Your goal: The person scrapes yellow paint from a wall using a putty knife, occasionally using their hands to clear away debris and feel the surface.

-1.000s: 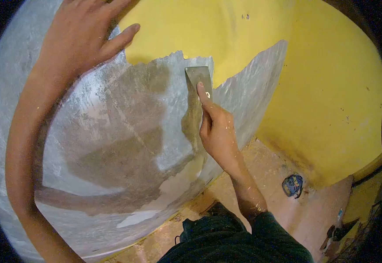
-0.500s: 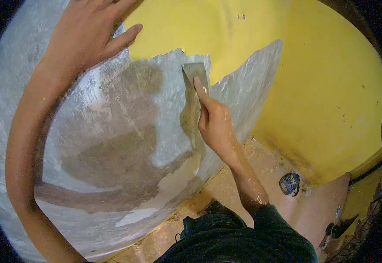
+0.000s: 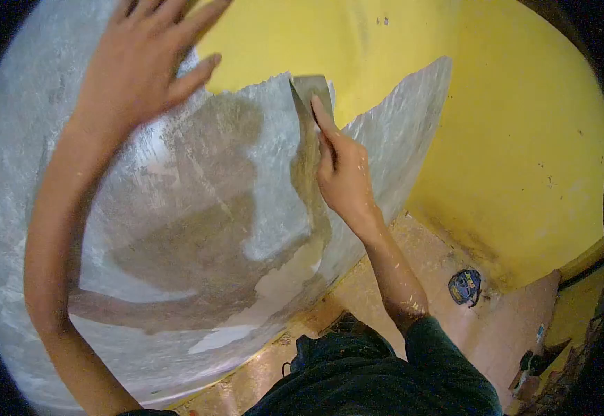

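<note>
My right hand [image 3: 344,170] grips a flat metal scraper [image 3: 311,87], its index finger stretched along the blade. The blade's front edge lies at the ragged border between the grey stripped surface [image 3: 274,139] and the yellow paint [image 3: 274,41]. The hand covers the handle. At the upper left my left hand [image 3: 142,66] is spread with nothing in it, over the grey surface beside the yellow paint. Whether its palm touches the wall cannot be made out. Brownish patches and a pale strip [image 3: 281,281] mark the grey area below.
Another yellow wall [image 3: 517,145] rises on the right, stained along its foot. A dark blue bag-like object [image 3: 464,287] lies on the tan floor [image 3: 413,243] near that wall. Dark items [image 3: 529,364] sit at the lower right.
The scraper and my right hand have moved up, bringing the blade onto the yellow edge. My left hand has shifted slightly, its fingers still spread. The view has shifted a little.
</note>
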Action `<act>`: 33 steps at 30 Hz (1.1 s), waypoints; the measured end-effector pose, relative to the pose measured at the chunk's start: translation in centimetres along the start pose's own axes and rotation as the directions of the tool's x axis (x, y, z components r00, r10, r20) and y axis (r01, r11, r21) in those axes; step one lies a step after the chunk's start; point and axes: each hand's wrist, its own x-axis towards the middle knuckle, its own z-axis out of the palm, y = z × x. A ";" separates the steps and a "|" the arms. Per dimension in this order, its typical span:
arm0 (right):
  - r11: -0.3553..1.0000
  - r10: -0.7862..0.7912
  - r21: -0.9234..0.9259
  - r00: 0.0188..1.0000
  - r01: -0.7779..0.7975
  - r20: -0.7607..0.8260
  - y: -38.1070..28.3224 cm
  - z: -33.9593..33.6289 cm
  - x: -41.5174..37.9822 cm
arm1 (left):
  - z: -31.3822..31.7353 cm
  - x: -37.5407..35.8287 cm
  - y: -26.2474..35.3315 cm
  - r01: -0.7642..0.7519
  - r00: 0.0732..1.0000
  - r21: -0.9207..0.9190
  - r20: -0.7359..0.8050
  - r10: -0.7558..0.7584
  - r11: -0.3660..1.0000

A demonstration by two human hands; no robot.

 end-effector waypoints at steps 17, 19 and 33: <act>0.994 0.102 0.046 0.994 -0.100 -0.041 -0.4 0.3 -1.7 | -0.3 2.0 -2.1 -0.077 0.996 0.204 -0.024 0.084 0.976; 0.996 0.083 0.020 0.996 -0.083 -0.037 -0.5 0.1 -1.1 | -0.4 1.6 -2.1 -0.092 0.994 0.189 -0.036 0.101 0.978; 0.989 0.074 -0.129 0.997 -0.070 0.027 -1.2 -0.3 -1.4 | -1.3 0.6 -1.3 -0.070 0.997 0.159 0.025 0.067 0.985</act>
